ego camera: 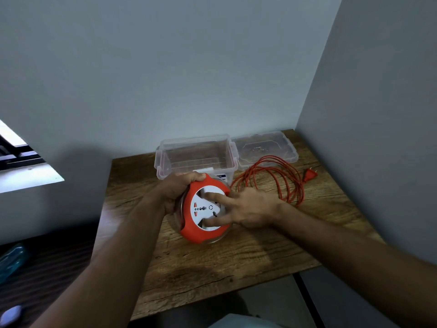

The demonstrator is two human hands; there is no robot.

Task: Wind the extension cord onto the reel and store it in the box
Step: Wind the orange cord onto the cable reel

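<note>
Your left hand (176, 192) grips the reel (205, 209) by its rim, tilted above the table (236, 256), your right hand (248, 209) spreads fingers on its white face, and the loose cord (279, 178) lies just right, nearer that hand, box (196, 155) behind.

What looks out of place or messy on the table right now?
Only the orange cord: most of it sprawls in loose loops on the table right of the reel, with its plug lying free. The box stands open, its lid beside it. No damage shows.
</note>
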